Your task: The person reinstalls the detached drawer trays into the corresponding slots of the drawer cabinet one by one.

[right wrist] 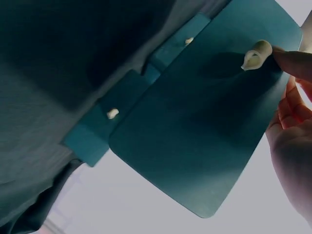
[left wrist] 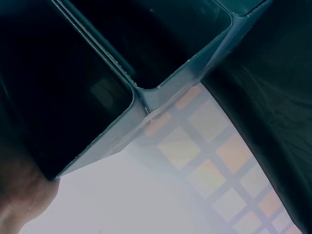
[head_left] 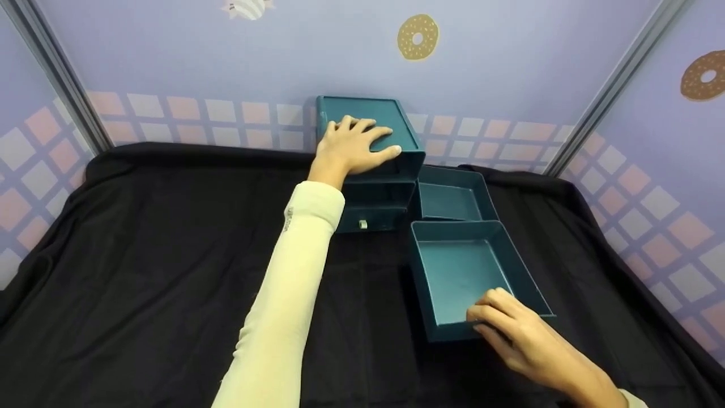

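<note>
A teal drawer cabinet (head_left: 368, 124) stands against the back wall, its upper two slots (left wrist: 58, 83) showing as open hollows. My left hand (head_left: 354, 144) lies with spread fingers on the cabinet's top; in the left wrist view only part of it shows at the lower left. At the front right, my right hand (head_left: 518, 334) grips the front wall of a pulled-out teal drawer (head_left: 461, 272). In the right wrist view, the thumb (right wrist: 295, 63) is at the drawer's pale knob (right wrist: 257, 54), the other fingers over the rim. The drawer's inside looks bare.
Behind the gripped drawer, a second teal drawer (head_left: 453, 195) sits right beside the cabinet. A bottom drawer (head_left: 371, 220) with a pale knob is in the cabinet. Black cloth (head_left: 170, 272) covers the table, and patterned walls (head_left: 198, 68) close off the back and sides.
</note>
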A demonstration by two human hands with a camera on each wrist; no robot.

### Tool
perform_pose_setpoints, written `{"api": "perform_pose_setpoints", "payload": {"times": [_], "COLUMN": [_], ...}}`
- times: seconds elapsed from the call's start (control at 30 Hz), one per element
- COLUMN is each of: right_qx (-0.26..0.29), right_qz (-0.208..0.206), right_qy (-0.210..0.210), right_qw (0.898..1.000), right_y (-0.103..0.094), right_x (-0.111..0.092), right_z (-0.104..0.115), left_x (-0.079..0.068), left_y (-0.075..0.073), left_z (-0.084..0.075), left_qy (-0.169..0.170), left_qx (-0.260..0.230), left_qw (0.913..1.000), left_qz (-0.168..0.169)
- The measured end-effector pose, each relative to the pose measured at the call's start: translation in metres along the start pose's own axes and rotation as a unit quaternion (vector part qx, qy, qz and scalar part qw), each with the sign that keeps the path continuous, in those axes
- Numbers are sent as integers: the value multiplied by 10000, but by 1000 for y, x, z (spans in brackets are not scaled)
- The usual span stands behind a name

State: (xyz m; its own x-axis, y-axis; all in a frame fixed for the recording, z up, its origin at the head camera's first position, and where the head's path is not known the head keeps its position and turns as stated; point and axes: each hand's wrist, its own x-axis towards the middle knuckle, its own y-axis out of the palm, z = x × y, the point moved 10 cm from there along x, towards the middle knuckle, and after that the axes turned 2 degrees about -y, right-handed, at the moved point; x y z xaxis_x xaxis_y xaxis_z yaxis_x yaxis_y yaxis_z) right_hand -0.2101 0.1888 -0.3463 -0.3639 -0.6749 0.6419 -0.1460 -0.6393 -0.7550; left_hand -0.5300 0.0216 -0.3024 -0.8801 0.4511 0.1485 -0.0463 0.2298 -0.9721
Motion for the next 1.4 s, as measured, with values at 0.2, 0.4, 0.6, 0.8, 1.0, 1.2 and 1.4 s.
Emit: {"api": "perform_pose_setpoints", "payload": {"times": [0.2,0.4,0.6,0.8,1.0,1.2,1.4], "right_qx": [289,264,240,280,298,316,302], "right_qz": [-152,27,361,390,407,385,363], "right_qy": [-211,-259,-244,-291,-290,-354,-374], "right_qw": [9992,9993,9988,9984,9983,9981,9982], "right_y": [10,37,68,79,84,88,92], "right_x": [27,53,81,94,102,110,114], "right_z": [4,-4,-19,-25,-28,-28,-31], "left_x": [1,2,-1,-2,0,0,1], "left_y": [-2,0,3,1,-1,-1,1], "left_z": [-1,3,9,2,-1,0,0], "left_qy": [5,-33,-105,-25,-15,-14,-30], "left_qx": [23,-60,-94,-111,-44,31,30], "left_qw": [10000,10000,9999,9999,10000,10000,10000], "left_qz": [-29,39,35,-88,-88,-50,-28]}}
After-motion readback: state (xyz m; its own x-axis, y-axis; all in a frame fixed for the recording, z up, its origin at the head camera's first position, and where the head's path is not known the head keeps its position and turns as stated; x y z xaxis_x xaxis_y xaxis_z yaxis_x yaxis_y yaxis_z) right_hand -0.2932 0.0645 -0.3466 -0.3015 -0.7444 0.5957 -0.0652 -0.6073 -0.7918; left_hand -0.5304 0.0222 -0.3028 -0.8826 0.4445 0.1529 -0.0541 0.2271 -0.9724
